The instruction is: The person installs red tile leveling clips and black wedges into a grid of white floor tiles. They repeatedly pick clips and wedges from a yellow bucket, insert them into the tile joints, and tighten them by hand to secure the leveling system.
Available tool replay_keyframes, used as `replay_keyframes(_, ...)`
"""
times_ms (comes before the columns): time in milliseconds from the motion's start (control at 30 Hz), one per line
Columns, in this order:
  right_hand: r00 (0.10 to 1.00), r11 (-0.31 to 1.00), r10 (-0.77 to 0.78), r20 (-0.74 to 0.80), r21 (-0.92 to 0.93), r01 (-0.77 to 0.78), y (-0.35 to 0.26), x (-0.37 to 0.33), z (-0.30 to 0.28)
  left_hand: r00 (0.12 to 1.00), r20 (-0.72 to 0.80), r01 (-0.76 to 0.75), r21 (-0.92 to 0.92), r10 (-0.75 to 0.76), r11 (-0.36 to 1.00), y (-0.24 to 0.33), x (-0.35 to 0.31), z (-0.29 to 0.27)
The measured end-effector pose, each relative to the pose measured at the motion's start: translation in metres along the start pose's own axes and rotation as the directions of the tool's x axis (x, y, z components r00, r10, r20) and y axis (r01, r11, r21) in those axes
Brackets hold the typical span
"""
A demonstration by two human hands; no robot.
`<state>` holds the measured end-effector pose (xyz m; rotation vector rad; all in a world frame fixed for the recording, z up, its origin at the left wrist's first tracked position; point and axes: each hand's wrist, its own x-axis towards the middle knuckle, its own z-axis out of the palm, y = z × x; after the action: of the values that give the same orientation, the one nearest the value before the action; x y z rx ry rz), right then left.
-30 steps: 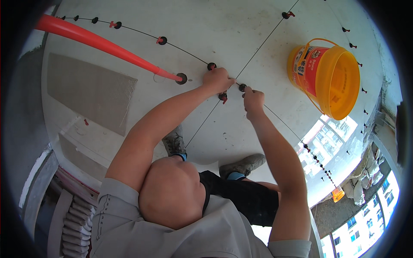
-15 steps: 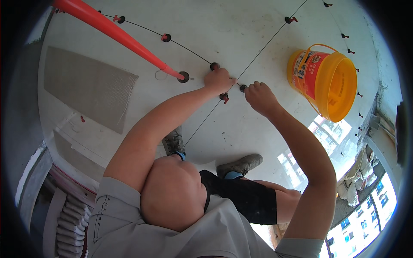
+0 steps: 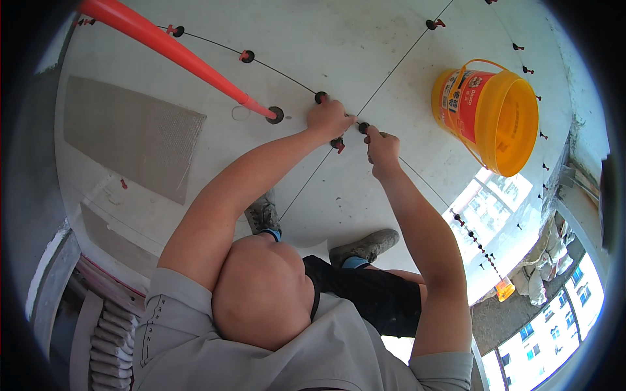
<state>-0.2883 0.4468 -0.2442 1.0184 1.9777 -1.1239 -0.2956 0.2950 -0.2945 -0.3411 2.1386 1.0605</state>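
Observation:
My left hand point(image 3: 328, 122) is closed low over the tile floor, beside a black round tile leveler point(image 3: 320, 98) with a trace of red next to it. Its fingertips point right, and whatever they pinch is too small to make out. Close by, my right hand point(image 3: 383, 146) is closed at another black tile leveler point(image 3: 364, 128), whose handle is hidden by the fingers. Between and just below the hands, a leveler with a red T-handle point(image 3: 338, 144) sits on the joint line.
A yellow bucket point(image 3: 515, 127) stands at the right. A red pole point(image 3: 176, 58) slants from upper left down to a black disc point(image 3: 275, 115). Grey mesh-textured sheets point(image 3: 137, 137) lie at the left. More levelers point(image 3: 246, 57) line the joints. My shoes point(image 3: 365, 246) are below the hands.
My right hand has turned and moved slightly down and left, its forearm swinging inward, baring a joint line with levelers at the right. My left hand has barely moved.

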Motion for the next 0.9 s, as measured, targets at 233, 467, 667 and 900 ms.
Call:
replay_keyframes(233,0.989,0.992,-0.124,0.075,0.015,0.124,-0.024,-0.009,-0.051,0.997,-0.042,-0.056,0.080,0.060,0.995,-0.012,0.007,0.009)
replay_keyframes(467,0.910,0.857,-0.333,0.248,-0.323,0.402,0.021,-0.012,-0.108,0.973,0.074,-0.232,0.311,0.220,0.922,0.010,0.004,0.003)
replay_keyframes(667,0.591,0.503,-0.384,0.709,-0.376,0.778,0.066,-0.051,-0.107,0.979,-0.010,-0.177,0.445,0.202,0.878,0.025,0.016,0.017)
replay_keyframes(900,0.919,0.639,-0.012,0.394,-0.704,0.310,0.070,-0.086,-0.373,0.988,0.152,-0.070,0.272,0.029,0.960,0.041,0.008,0.009)
